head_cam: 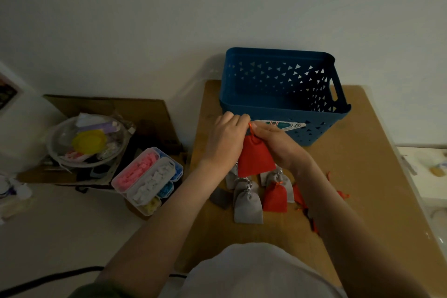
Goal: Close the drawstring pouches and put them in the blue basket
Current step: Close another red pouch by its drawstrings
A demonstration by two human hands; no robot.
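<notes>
From the head view, you hold a red pouch (255, 159) up above the brown table (362, 152), just in front of the near wall of the blue basket (321, 128). Your right hand (275, 143) has its fingers and thumb curled round the gathered neck of the pouch, and the cloth body hangs down below your palm. Your left hand (226, 135) sits just beside it, knuckles up. Its fingertips are bunched together at the top of the pouch, where they seem to pinch the orange drawstring (251, 127); the dim light makes the exact hold hard to read. The two hands almost touch each other.

The basket stands at the far end of the table against the wall, with a sticker on its front.

Below your hands, more pouches lie in a loose cluster on the table: several grey pouches (248, 205) and a second red pouch (275, 197) with its neck gathered. More red cloth shows beside your right forearm.

Off to the left, on the floor, sit a clear organiser box (147, 179) of pink, white and blue pieces and a clear bowl (89, 140) of odds and ends.
</notes>
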